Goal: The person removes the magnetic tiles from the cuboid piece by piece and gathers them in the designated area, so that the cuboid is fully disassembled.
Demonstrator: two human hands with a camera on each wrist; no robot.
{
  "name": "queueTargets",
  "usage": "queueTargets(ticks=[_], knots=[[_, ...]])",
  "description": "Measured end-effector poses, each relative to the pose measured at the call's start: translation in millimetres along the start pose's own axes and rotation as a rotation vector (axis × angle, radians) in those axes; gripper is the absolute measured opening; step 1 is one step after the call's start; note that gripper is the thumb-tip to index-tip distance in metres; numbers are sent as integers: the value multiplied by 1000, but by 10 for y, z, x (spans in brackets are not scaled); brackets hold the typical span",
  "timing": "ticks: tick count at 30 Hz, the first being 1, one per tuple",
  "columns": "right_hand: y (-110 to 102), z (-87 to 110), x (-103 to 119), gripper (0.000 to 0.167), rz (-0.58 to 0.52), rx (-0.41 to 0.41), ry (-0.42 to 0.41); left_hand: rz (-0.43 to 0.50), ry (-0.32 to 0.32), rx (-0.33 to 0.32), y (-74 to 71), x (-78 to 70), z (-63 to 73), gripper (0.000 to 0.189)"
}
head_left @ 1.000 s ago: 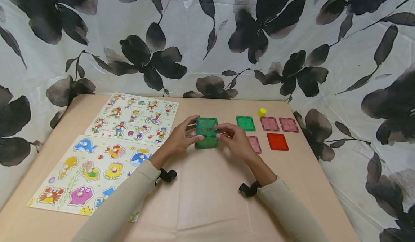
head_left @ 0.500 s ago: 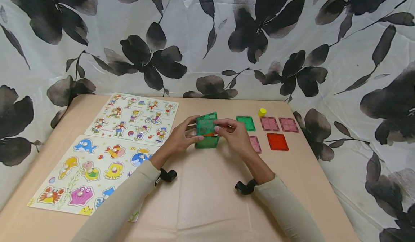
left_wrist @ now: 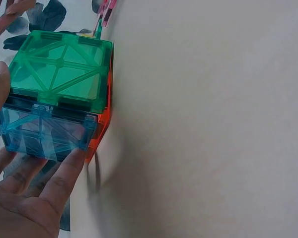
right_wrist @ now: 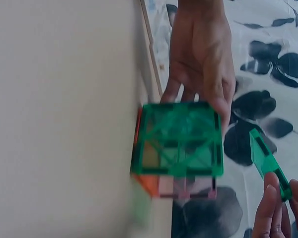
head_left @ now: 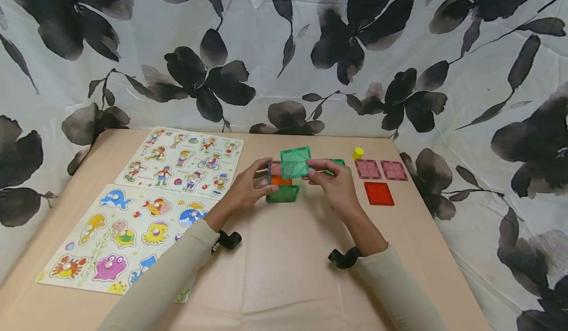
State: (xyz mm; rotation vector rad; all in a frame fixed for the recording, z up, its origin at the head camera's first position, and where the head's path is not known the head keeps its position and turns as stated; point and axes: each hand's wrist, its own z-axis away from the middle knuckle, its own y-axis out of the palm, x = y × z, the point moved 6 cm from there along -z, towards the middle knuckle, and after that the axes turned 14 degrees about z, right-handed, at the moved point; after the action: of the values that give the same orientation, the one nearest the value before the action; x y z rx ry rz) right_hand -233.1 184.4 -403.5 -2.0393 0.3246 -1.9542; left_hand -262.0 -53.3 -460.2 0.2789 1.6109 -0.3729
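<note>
My left hand (head_left: 246,188) steadies a small box of translucent magnetic tiles on the table, its thumb by the green front tile (head_left: 282,194) and its fingers along the blue side tile (left_wrist: 47,133). Through the uncovered top I see an orange-red tile (head_left: 278,180) and a pink tile (head_left: 275,167). Raised above the box and slightly to its right is a loose green magnetic tile (head_left: 295,162), tilted, its right edge pinched between thumb and fingers of my right hand (head_left: 335,185). In the right wrist view this tile (right_wrist: 266,161) is apart from the box.
Right of my hands lie a red tile (head_left: 379,194) and two pink tiles (head_left: 368,169), with a yellow cylinder (head_left: 358,153) behind. Another green tile (head_left: 338,162) is partly covered by my right hand. Two picture puzzle boards (head_left: 133,232) fill the table's left side.
The green tile, which lay over the top of the box, has tilted up and moved off to the right in my right hand, baring the inside. My left hand stays in place.
</note>
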Motion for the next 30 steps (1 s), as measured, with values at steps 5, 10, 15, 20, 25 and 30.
queueTargets(ticks=[5,10,15,20,25,30], knots=[[-249,29,-145,27,22,-41,82,26,9,10,-14,1,-1,82],[-506,60,-305,30,-11,-72,106,89,56,45,1,-11,-28,73],[-830,147,-468,32,-17,-144,119,129,67,61,33,9,-58,58],[-1226,231,-679,37,-33,-220,173,130,56,46,40,41,-66,54],[-1645,339,-950,40,-63,-318,273,126,58,45,46,43,-67,53],[-1968,470,-1155,38,-142,-412,283,130,53,45,57,45,-65,54]])
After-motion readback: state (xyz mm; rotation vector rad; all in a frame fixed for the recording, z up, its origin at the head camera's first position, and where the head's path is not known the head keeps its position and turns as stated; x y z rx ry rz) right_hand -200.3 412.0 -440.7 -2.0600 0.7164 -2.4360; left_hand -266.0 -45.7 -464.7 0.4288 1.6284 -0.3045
